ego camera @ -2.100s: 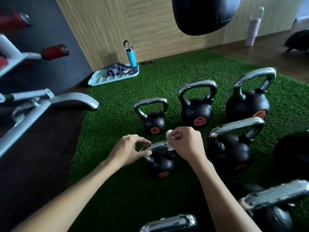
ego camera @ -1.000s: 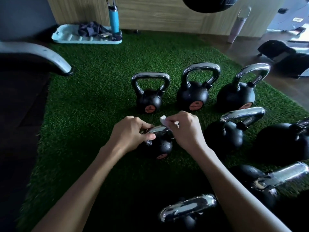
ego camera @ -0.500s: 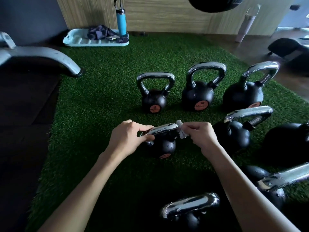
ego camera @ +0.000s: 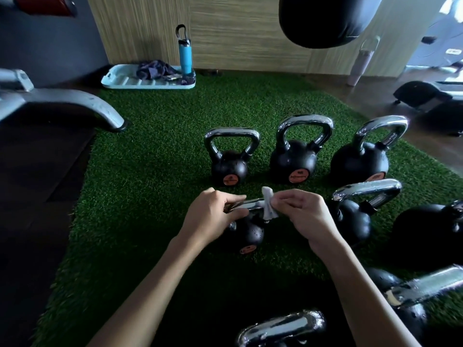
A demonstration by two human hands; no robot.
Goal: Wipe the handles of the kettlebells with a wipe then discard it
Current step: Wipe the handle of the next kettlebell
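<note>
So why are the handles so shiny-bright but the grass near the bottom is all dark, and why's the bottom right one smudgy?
Head view: the chrome handles catch glare from the bright light at the far right. Head view: the near grass lies in deep shadow, probably the person's own. Head view: the bottom-right kettlebell is smeared at the wide lens's edge.

We look forward and down from one camera on the head (a wide one), close over the left hand (ego camera: pixel 213 217) and right hand (ego camera: pixel 304 216).
</note>
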